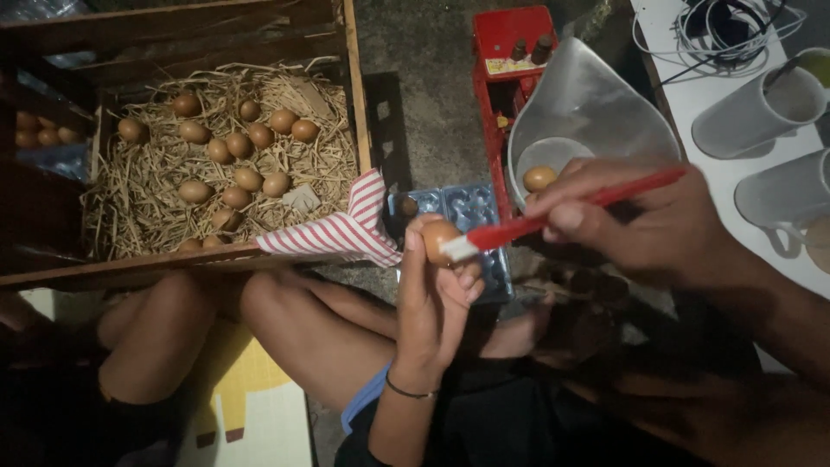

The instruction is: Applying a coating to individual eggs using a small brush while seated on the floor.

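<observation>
My left hand (435, 290) holds a brown egg (437, 239) upright between thumb and fingers, above my knees. My right hand (635, 225) grips a red-handled brush (553, 218); its white bristle end touches the egg's right side. Behind the egg lies a blue plastic egg tray (458, 207) on the ground, with one egg in a left cell. A clear plastic bowl (588, 112) beyond my right hand holds one brown egg (539, 178).
A wooden crate (350, 95) lined with straw holds several brown eggs (233, 147) at the left. A red-and-white striped cloth (341, 229) drapes over its near edge. A red box (501, 60) stands behind the bowl. Grey plastic jugs (761, 112) and cables sit on a white table at right.
</observation>
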